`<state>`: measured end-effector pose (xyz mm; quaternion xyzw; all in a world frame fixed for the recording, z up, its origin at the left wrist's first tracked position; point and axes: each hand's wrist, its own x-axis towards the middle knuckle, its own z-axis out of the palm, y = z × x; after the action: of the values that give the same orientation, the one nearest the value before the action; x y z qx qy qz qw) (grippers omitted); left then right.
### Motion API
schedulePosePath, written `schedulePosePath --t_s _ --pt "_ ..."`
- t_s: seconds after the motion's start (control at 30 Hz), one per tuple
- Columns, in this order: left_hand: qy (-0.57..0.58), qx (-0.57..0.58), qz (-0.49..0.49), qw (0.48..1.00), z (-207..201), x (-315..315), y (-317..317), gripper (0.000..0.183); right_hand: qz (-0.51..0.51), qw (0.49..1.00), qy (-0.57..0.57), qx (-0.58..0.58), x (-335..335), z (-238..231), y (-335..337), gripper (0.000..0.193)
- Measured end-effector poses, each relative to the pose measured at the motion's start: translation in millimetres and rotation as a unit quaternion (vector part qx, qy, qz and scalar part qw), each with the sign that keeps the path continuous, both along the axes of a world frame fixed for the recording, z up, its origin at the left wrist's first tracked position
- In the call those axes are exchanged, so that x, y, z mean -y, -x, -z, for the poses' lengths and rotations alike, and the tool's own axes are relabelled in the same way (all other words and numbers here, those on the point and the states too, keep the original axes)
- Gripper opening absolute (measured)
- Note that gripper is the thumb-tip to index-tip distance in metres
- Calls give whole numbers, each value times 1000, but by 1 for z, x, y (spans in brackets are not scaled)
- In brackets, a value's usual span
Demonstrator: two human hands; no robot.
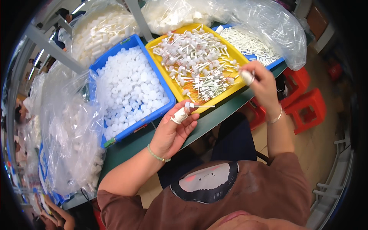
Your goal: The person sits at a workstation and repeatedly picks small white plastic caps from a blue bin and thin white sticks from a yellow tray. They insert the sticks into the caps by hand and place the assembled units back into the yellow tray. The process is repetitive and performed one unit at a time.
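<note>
My left hand (pixel 172 132) is closed in a pinch at the near edge of the yellow tray (pixel 170 86). Between its fingertips is a small white plastic part with a thin pale stem (pixel 203 106) pointing right. White wrapping covers one of its fingers. Over the tray's right corner, my right hand (pixel 262 82) has its fingers drawn together, also with a white wrap on a finger. What these fingers hold, if anything, is hidden and slightly blurred. The yellow tray holds a heap of white stemmed parts (pixel 207 82) with fine orange strands among them.
Left of the yellow tray stands a blue tray (pixel 140 129) of white round plastic pieces. A second blue tray (pixel 276 64) with short white rods (pixel 251 44) lies right. Clear plastic bags (pixel 69 130) crowd the left and back. Red stools (pixel 306 109) stand beyond the green table edge (pixel 230 117).
</note>
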<state>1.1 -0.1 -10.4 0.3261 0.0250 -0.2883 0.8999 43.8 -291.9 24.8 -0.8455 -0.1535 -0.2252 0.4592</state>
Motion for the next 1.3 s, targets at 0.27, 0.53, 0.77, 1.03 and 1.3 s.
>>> schedulePosePath --t_s 0.27,0.53,0.77,1.03,1.3 --pt "-12 7 -5 1000 -5 1 1 35 -105 987 -116 -30 -71 20 50 14" --pt "-45 20 -2 999 -8 4 0 28 -107 984 -133 -51 -72 21 52 13" --pt "-39 20 -11 999 -9 4 1 28 -123 974 -177 -67 -74 26 53 12" --pt "-66 57 -2 996 -8 5 2 26 -56 996 -30 66 -82 18 57 13" --pt "-77 103 -13 992 -5 3 1 29 -62 993 -79 -65 -97 9 56 18"
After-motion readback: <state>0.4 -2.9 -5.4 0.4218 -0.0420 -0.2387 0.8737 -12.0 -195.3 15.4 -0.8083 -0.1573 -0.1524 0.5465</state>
